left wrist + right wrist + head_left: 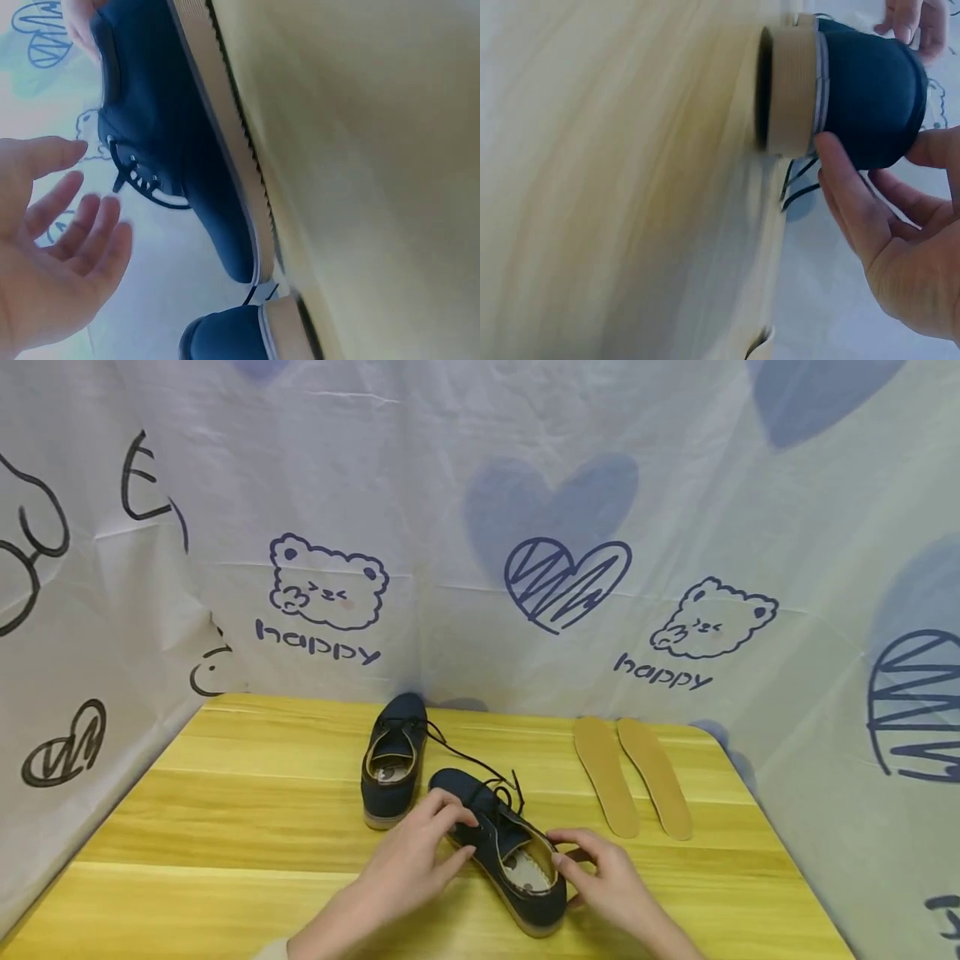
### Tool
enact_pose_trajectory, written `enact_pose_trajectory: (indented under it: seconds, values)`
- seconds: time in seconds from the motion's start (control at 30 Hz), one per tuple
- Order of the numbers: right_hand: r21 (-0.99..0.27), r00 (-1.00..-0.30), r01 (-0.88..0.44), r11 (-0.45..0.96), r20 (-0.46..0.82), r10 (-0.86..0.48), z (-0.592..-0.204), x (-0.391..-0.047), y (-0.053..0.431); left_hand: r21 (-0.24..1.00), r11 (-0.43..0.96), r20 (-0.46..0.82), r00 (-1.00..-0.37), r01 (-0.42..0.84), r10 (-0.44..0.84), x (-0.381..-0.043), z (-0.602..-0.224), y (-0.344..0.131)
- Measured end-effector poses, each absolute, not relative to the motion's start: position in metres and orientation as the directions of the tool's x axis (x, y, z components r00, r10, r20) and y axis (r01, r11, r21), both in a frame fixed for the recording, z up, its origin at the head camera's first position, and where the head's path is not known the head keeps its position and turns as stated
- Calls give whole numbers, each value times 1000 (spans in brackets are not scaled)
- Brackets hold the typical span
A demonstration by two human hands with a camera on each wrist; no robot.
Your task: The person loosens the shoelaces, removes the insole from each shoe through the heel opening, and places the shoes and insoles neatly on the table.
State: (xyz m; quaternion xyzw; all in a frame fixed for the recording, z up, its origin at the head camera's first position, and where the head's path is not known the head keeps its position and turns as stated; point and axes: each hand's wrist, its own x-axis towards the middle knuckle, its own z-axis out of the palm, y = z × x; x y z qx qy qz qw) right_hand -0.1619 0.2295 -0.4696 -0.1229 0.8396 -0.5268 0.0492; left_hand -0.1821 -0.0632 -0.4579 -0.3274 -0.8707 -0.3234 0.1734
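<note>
A dark navy lace-up shoe (536, 906) lies at an angle on the table, toe pointing back and left. My right hand (600, 872) grips its heel end, with the thumb at the collar's rim and the fingers along the outer side, as the right wrist view also shows. On the other side my left hand (420, 852) hovers over the lacing, its fingers loosely bent; in the left wrist view the fingertips (112, 214) stand apart from the shoe. Inside the opening a pale patterned lining (525, 870) shows. The black lace (501, 795) hangs loose.
A second matching shoe (390, 793) stands to the left, toe to the back, its long lace trailing right. Two tan insoles (607, 777) lie side by side at the back right of the yellow wooden table (225, 827). A printed white cloth (450, 610) surrounds the table's back and sides.
</note>
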Motion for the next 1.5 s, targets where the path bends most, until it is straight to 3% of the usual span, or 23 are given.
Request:
enact_pose_trajectory:
  seconds: [0.1, 0.47, 1.1, 1.5]
  values:
    - [-903, -972, -139, 407, 46, -231, -467, -160, 224, 552, 523, 452, -760, 649, 466, -173, -459, -65]
    - [-930, -979, -107, 353, 36, -200, -469, -156, 200, 714, 481, 252, -828, 509, 501, -169, -466, -63]
    - [-979, -984, -62, 196, 28, -174, -473, -164, 171, 736, 517, 186, -864, 438, 467, -184, -463, -61]
    - [-964, -989, -111, 243, 83, -122, -474, -183, 162, 780, 482, 184, -882, 399, 433, -211, -467, -57]
